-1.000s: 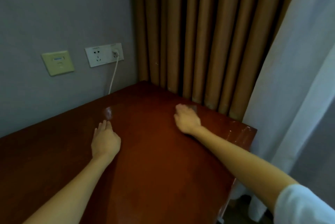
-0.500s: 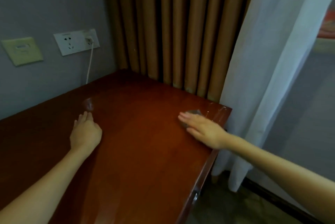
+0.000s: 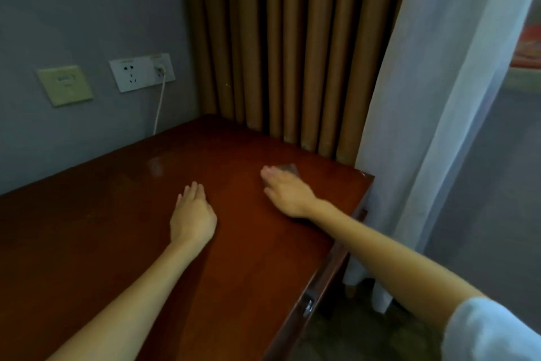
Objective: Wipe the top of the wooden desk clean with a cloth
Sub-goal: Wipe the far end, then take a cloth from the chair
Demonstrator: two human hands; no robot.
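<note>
Grip flat, fingers straight, the right hand presses the dark cloth on the tabletop near the curtain, swept inward from the right corner moments ago; the left hand rests flat and empty as another wiping stroke proceeds.

Wooden desk: reddish-brown, glossy top, spread across lower left and centre of frame. Far corner set at centre; right edge run diagonally down to lower centre. Pale sheen seen on top, left of centre.

Cloth: small, grey-brown, laid flat on desk top, right of centre, near desk's right corner. Mostly covered by right hand, pressed flat on it; only far edge shown beyond fingers.
</note>
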